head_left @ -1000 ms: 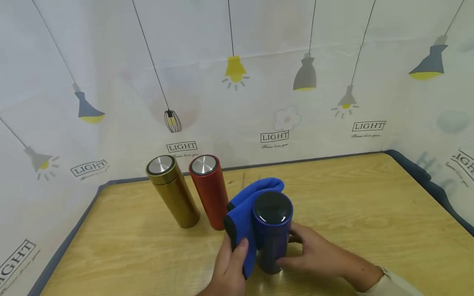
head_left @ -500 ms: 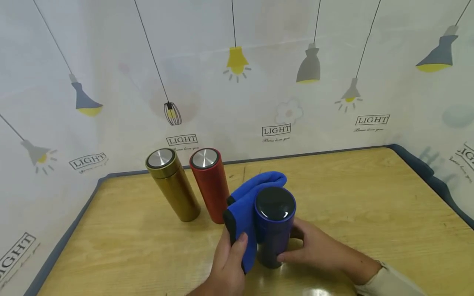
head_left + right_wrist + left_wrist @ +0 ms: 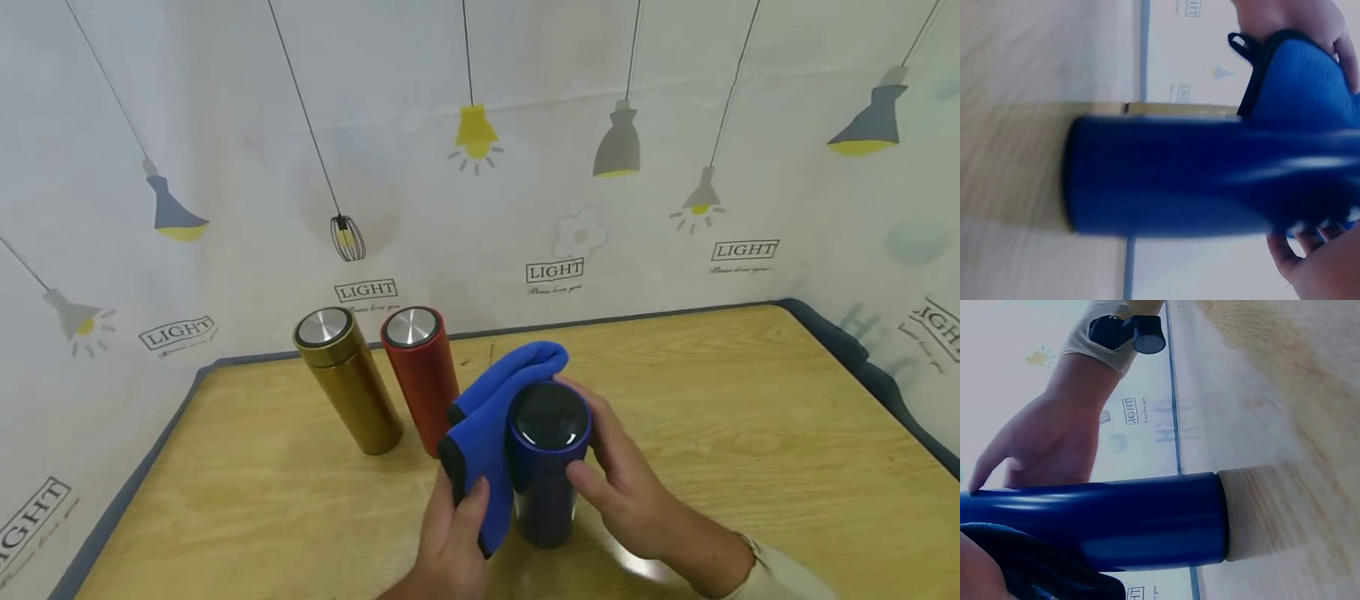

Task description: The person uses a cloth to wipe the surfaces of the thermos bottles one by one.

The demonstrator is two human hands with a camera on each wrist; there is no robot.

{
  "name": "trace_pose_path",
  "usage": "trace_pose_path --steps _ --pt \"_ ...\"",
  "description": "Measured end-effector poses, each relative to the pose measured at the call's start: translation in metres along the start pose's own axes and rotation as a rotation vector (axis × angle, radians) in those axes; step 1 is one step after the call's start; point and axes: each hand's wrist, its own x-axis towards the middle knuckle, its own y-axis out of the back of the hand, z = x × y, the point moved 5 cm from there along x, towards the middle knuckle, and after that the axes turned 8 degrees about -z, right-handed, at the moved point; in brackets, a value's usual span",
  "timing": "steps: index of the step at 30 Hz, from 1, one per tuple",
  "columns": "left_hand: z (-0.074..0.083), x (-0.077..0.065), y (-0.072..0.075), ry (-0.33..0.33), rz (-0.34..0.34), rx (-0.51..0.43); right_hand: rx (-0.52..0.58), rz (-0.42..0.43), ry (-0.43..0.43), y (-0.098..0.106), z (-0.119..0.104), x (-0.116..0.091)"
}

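A dark blue insulated bottle [image 3: 546, 492] with a glossy black lid top stands upright on the table. My right hand [image 3: 637, 492] grips its upper part from the right, thumb in front and fingers behind, partly hidden. In my left hand [image 3: 453, 533] is a folded blue cloth [image 3: 487, 450] with black edging, pinched under the thumb and lying along the bottle's left side. The left wrist view has the bottle [image 3: 1116, 519] sideways, with the right hand [image 3: 1054, 437] on its far side. A hanging loop [image 3: 1244, 47] on the cloth shows in the right wrist view.
A gold bottle [image 3: 356, 392] and a red bottle [image 3: 423, 383], both with silver lid tops, stand behind and to the left on the wooden table [image 3: 225, 500]. The red one is close behind the cloth. A lamp-patterned wall covering [image 3: 420, 183] borders the table's back.
My right hand has slid up from the blue bottle's lower side to just below its lid. The left hand and cloth stay against the bottle with little movement.
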Motion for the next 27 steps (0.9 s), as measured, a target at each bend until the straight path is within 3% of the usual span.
trace_pose_path --steps 6,14,17,21,24,27 --pt "0.001 -0.001 0.002 0.039 0.058 -0.015 -0.09 0.044 -0.08 -0.003 -0.007 0.003" --pt "-0.004 -0.004 0.005 -0.005 0.123 0.071 -0.241 0.044 -0.058 0.002 -0.022 0.003" --pt "-0.008 -0.007 0.004 0.043 0.097 0.121 -0.285 0.041 -0.06 0.002 -0.027 0.005" --pt "-0.011 -0.01 -0.003 0.102 0.086 0.097 -0.323 0.043 -0.086 0.004 -0.033 0.006" --pt "-0.01 -0.012 -0.008 0.099 0.121 0.069 -0.399 0.054 -0.059 0.005 -0.04 0.007" --pt "-0.008 -0.01 -0.012 0.052 0.104 0.046 -0.486 0.08 0.019 0.006 -0.048 0.009"
